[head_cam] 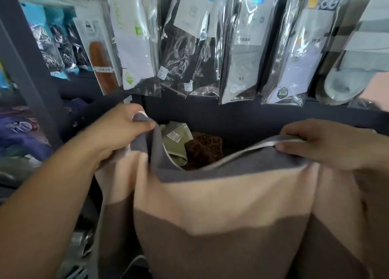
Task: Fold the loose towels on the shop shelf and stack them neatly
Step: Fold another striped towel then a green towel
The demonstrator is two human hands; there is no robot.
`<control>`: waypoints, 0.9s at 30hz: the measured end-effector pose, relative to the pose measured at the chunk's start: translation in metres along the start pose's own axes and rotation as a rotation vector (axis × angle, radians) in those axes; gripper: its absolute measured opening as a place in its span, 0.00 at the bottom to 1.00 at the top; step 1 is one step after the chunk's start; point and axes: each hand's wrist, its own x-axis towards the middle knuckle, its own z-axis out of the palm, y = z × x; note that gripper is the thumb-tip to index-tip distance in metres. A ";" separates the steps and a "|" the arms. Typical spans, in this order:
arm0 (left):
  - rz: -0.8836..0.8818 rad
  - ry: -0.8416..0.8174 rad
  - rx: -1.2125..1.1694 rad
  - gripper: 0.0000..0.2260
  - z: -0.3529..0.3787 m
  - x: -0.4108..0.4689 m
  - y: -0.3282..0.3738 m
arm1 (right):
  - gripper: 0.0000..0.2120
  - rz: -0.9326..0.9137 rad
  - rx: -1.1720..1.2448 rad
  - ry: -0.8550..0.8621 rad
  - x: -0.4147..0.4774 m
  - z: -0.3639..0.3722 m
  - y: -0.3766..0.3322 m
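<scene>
- Head view: the left hand (124,127) was clenched on one top corner of a large soft towel banded in grey, peach and brown (221,205); thumb and fingers were closed over a bunched fold of the grey band, and a little grey cloth stuck out above the fist.
- The right hand (328,144) pinched the opposite top corner; its fingers were curled over the pale trimmed hem, thumb tip pressed against the grey band just below the edge.
- Between the two hands the hem sagged in a shallow curve, lower toward the left hand.
- The towel hung down from both grips, spread wide in front of the person: grey band at the top, peach in the middle, brown below. It ran out of frame at the bottom. It was held in the air before the shelf, not lying on it.
- Behind the sagging hem, on the dark shop shelf (252,118), lay an olive-green folded cloth with a white label (174,144), touching a brown patterned cloth (204,150) to its right.
- Above the shelf hung a row of clear plastic packets of socks (244,47), white, black and grey.
- At upper right sat a pair of grey slippers (345,78).
- A grey upright post (27,64) stood at left, with purple goods blurred beyond it.
</scene>
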 end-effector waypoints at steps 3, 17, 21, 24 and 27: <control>0.025 0.182 0.446 0.11 0.020 0.030 -0.027 | 0.12 0.074 -0.068 0.061 0.043 0.023 -0.038; 0.326 -0.053 0.848 0.25 0.144 -0.027 -0.025 | 0.20 0.311 -0.021 0.147 0.047 0.165 -0.043; 0.284 -0.339 0.692 0.32 0.204 -0.058 -0.020 | 0.25 0.407 -0.016 0.133 0.020 0.183 -0.044; 0.192 -0.432 0.700 0.36 0.228 -0.063 -0.037 | 0.33 0.430 0.153 0.089 0.007 0.195 -0.042; 0.148 -0.445 0.767 0.41 0.221 -0.056 -0.056 | 0.41 0.457 0.284 0.008 0.002 0.206 -0.032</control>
